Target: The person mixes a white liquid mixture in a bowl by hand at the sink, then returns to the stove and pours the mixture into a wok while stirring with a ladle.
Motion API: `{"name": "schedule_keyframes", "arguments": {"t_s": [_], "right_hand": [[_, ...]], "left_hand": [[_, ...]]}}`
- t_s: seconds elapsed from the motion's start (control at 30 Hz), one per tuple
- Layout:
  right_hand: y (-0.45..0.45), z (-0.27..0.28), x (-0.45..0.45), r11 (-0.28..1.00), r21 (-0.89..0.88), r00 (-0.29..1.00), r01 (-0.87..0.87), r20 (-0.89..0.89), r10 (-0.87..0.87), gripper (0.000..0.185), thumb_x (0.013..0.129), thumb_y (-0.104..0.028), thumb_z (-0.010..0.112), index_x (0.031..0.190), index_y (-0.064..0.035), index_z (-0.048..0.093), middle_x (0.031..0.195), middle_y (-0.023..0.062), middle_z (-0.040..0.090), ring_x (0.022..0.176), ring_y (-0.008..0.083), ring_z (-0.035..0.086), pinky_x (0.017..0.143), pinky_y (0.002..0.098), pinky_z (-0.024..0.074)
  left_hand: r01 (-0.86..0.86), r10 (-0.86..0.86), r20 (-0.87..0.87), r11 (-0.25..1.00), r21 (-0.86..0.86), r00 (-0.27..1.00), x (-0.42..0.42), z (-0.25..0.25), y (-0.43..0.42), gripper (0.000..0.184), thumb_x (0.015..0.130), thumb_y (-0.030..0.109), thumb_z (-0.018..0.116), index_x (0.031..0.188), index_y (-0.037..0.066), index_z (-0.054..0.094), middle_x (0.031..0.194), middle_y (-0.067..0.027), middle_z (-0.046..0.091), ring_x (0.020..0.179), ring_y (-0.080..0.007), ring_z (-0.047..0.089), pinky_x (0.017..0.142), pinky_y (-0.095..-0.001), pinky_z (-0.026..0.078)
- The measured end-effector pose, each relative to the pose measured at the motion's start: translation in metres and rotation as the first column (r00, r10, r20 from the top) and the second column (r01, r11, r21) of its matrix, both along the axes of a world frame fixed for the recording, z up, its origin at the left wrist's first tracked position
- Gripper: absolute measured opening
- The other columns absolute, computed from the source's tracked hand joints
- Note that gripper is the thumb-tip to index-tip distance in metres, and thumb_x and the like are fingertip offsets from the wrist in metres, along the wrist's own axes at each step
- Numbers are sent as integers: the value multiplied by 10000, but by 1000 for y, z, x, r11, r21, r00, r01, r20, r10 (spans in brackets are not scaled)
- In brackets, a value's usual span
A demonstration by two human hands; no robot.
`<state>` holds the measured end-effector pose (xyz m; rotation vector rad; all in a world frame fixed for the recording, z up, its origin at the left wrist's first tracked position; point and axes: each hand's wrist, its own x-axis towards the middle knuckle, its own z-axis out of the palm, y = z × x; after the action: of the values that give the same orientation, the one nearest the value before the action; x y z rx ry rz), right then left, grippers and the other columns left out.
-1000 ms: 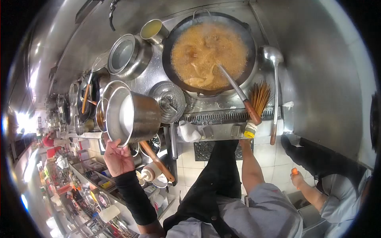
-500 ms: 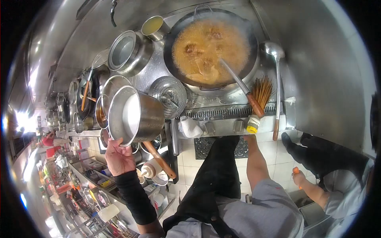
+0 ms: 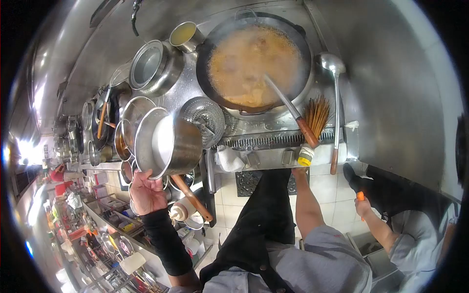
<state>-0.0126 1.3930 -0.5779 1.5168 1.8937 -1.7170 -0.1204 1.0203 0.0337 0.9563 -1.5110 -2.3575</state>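
A metal pot [image 3: 188, 146] with a smooth white content [image 3: 162, 141] is tilted in my left hand [image 3: 148, 193], whose fingers and thumb grip its rim. Whether the white content is liquid or powder, I cannot tell. My right hand [image 3: 298, 173] is at the counter's front edge, below the brush handle; its fingers are hidden. Behind the counter edge stands a large wok [image 3: 205, 83] of steaming, bubbling brown broth [image 3: 244, 63] with darker pieces in it. A long tool with a wooden handle [image 3: 307, 132] leans into the broth. Beside it lies a bamboo brush [image 3: 317, 117].
A ladle [image 3: 335, 107] lies right of the wok. Left of it are a perforated strainer [image 3: 202, 117], a lidded pot [image 3: 168, 68] and a metal cup of yellowish liquid [image 3: 184, 36]. A white cloth [image 3: 229, 158] hangs at the edge. A co-worker's hand [image 3: 362, 207] holds something orange at right.
The view has shifted slightly, and more steam veils the broth. My left hand keeps its hold on the pot. The co-worker's hand has moved up a little.
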Motion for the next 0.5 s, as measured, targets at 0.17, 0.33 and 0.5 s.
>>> {"name": "schedule_keyframes", "arguments": {"t_s": [0.17,0.33,0.5], "right_hand": [[-10,-2,-1,998,-18,999,52,-2,-52,285,859,-275,615,1073,-88,635,959,109,671,904,263,645,793,423,506],[-14,-10,1,995,-39,996,92,11,-91,284,867,-270,610,1086,-92,632,965,105,672,906,261,644,792,422,503],[3,-34,27,994,48,995,101,-17,-100,282,875,-265,604,1099,-96,628,971,101,672,908,260,644,790,421,500]], "left_hand": [[28,-28,-6,1000,9,1000,0,-8,-5,123,859,-17,531,923,86,513,854,-70,672,601,-160,673,552,-262,615],[25,-25,9,1000,11,1000,1,-7,-1,145,853,-26,539,934,92,512,846,-61,668,589,-152,669,558,-260,616],[-64,64,7,998,-20,998,-1,0,9,183,839,-48,551,944,97,511,795,-48,661,557,-142,658,538,-258,611]]}}
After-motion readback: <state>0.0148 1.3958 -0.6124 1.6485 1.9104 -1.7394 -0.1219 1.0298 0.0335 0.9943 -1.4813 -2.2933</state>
